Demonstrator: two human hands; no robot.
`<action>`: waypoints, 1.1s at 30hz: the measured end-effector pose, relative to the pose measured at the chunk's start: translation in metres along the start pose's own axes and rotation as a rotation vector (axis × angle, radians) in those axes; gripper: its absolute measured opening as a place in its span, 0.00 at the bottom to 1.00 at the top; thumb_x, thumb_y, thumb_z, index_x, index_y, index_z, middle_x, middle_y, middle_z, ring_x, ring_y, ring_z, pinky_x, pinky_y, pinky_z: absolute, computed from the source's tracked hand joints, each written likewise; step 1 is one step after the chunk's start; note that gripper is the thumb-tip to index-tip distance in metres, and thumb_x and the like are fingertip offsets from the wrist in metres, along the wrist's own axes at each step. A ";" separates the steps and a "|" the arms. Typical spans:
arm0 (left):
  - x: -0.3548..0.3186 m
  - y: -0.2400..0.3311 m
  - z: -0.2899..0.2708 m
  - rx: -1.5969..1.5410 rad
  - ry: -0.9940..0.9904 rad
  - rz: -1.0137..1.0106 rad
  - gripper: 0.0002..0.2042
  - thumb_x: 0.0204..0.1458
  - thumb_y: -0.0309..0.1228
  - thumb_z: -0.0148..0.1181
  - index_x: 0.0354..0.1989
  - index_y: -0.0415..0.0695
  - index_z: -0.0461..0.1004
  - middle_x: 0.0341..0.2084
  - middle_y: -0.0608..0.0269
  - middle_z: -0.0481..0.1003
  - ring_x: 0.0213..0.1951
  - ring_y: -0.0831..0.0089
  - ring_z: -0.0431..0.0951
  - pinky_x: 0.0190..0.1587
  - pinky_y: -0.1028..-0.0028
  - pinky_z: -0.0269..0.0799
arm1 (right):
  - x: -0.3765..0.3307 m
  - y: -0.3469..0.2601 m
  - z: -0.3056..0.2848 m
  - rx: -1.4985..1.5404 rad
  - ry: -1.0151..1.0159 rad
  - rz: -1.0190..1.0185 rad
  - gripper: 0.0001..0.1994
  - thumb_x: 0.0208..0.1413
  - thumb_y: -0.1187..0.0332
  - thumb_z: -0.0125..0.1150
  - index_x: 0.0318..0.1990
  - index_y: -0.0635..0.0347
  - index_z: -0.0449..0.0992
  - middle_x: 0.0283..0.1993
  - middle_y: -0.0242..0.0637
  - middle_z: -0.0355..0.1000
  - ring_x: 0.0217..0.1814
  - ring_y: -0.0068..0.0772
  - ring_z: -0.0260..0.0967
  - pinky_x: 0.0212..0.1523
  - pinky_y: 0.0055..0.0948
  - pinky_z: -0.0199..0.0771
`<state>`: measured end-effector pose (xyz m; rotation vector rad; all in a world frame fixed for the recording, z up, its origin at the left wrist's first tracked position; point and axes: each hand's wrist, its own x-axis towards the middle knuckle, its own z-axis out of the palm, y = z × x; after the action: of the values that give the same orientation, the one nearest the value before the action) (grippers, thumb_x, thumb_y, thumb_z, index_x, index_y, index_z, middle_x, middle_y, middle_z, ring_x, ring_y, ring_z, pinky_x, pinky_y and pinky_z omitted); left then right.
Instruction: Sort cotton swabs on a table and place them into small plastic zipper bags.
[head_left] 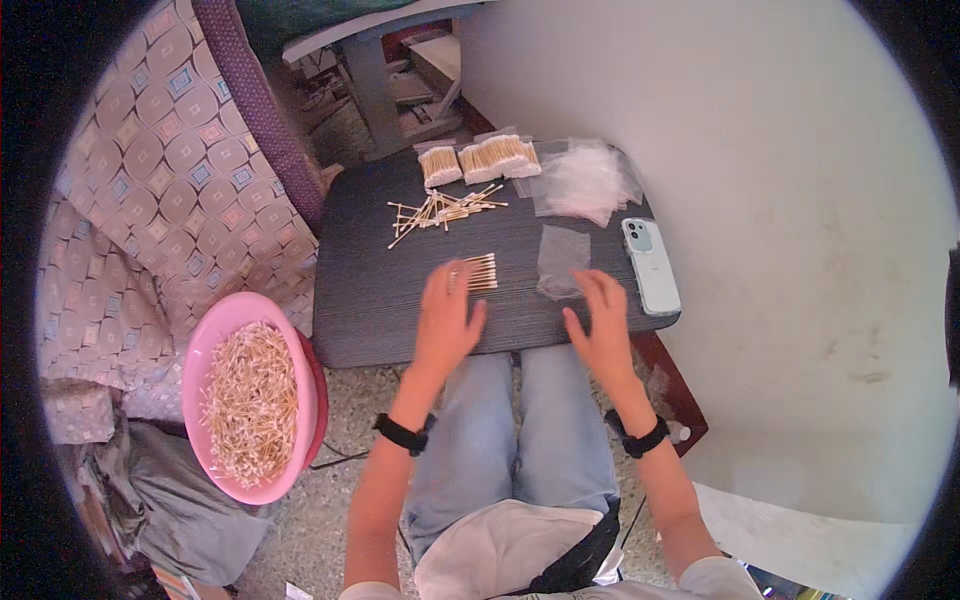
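Observation:
My left hand rests over the left end of a small row of cotton swabs lined up side by side on the dark table. Its fingers cover part of the row, thumb held apart. At the edge of a clear plastic bag, lying flat on the table, is my right hand, its fingers spread and nothing seen in its grasp. Beyond the row lies a loose, crisscrossed heap of cotton swabs. Packed bundles of swabs in clear bags sit at the table's far side.
A stack of clear plastic bags lies at the table's far right, with a white phone by the right edge. Left of the black table, a pink basin holds many loose swabs. A pale wall stands close on the right.

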<state>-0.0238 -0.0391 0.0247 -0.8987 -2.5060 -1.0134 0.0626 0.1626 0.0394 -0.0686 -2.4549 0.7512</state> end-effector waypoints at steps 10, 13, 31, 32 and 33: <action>0.006 -0.054 -0.002 0.156 -0.211 0.197 0.23 0.54 0.23 0.45 0.60 0.38 0.56 0.61 0.53 0.56 0.63 0.59 0.56 0.63 0.61 0.51 | 0.024 -0.026 0.105 -0.309 -0.284 -0.360 0.27 0.51 0.76 0.44 0.61 0.70 0.54 0.67 0.51 0.47 0.71 0.48 0.42 0.66 0.38 0.48; 0.005 -0.054 0.000 0.185 -0.224 0.194 0.23 0.54 0.23 0.46 0.60 0.39 0.57 0.60 0.54 0.58 0.62 0.61 0.57 0.64 0.63 0.51 | 0.029 -0.019 0.111 -0.278 -0.366 -0.359 0.26 0.53 0.74 0.42 0.61 0.69 0.55 0.67 0.50 0.48 0.70 0.45 0.44 0.66 0.37 0.49; 0.006 -0.050 0.005 0.343 -0.063 0.229 0.17 0.43 0.25 0.52 0.45 0.40 0.72 0.42 0.58 0.73 0.46 0.64 0.73 0.49 0.68 0.69 | 0.041 -0.027 0.116 -0.368 -0.104 -0.569 0.07 0.41 0.71 0.53 0.29 0.61 0.72 0.31 0.35 0.66 0.38 0.32 0.66 0.40 0.28 0.69; 0.005 -0.051 0.005 0.402 -0.001 0.316 0.18 0.42 0.25 0.53 0.45 0.38 0.71 0.39 0.58 0.73 0.43 0.64 0.72 0.47 0.69 0.69 | 0.040 -0.028 0.116 -0.365 -0.103 -0.568 0.07 0.41 0.71 0.53 0.29 0.61 0.72 0.31 0.35 0.66 0.38 0.32 0.66 0.40 0.28 0.69; 0.003 -0.052 0.006 0.404 -0.003 0.315 0.18 0.42 0.25 0.53 0.45 0.38 0.71 0.39 0.58 0.73 0.43 0.64 0.72 0.47 0.69 0.69 | 0.040 -0.030 0.116 -0.392 -0.076 -0.582 0.06 0.41 0.71 0.53 0.29 0.60 0.71 0.30 0.35 0.64 0.37 0.32 0.65 0.40 0.28 0.68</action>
<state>-0.0601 -0.0624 -0.0051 -1.1095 -2.3434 -0.3885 -0.0299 0.0879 -0.0041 0.5121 -2.4658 0.0203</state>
